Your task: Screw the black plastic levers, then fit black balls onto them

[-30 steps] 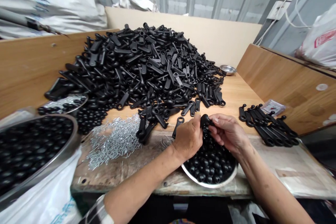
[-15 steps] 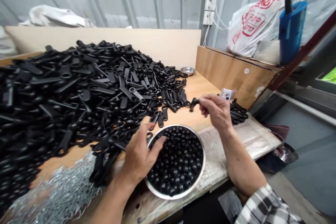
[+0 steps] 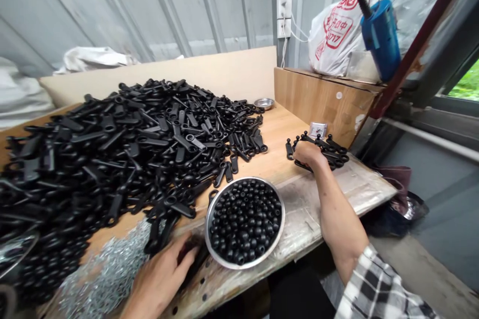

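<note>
My right hand rests curled on a small row of black handles with ball ends at the table's right side, its fingers closed on one black handle there. Low at the table's front edge, my left hand lies with fingers stretched out. Its tips touch a black handle beside a metal bowl full of black balls. A big heap of black handles covers the table's left and middle. Small silver pins lie scattered just left of my left hand.
A small steel dish sits at the back by a raised wooden box. On the box stand a white printed bag and a blue container. A small packet lies by the row. Loose black balls lie at left.
My right hand carried a black handle away from above the bowl and down onto the row at the right. My left hand drew back from the bowl to the table's front edge. The view turned right.
</note>
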`<state>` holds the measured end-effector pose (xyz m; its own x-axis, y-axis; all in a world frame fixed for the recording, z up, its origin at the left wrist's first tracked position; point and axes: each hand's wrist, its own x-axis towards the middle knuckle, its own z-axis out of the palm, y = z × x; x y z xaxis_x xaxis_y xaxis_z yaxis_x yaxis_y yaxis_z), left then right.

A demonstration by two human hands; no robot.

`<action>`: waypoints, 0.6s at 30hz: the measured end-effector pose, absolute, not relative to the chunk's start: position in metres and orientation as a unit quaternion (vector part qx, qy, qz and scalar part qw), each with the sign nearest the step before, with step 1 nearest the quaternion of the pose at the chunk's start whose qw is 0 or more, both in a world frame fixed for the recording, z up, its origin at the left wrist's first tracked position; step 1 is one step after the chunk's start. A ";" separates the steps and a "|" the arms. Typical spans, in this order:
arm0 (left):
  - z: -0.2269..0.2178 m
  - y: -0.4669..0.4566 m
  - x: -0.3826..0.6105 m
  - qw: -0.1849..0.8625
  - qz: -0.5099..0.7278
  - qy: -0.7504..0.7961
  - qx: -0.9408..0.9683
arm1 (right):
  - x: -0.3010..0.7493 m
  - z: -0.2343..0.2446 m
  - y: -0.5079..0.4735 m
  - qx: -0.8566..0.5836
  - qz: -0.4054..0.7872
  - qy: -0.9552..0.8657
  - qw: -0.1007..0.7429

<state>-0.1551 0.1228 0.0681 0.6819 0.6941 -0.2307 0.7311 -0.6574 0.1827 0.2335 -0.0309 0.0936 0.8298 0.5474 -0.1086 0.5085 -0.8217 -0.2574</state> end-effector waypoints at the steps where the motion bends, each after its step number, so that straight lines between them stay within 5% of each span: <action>1: 0.068 0.118 -0.158 0.127 -0.070 0.392 0.908 | 0.231 0.095 -0.030 -0.951 0.085 -0.280 0.103; 18: 0.070 0.111 -0.147 0.146 -0.104 0.346 0.921 | 0.224 0.102 -0.039 -0.962 0.024 -0.253 0.099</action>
<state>-0.1475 0.1113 0.0700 0.7384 0.6076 -0.2926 0.6683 -0.7174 0.1967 0.2240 -0.0394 0.1016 0.8713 0.4908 0.0030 0.4812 -0.8529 -0.2023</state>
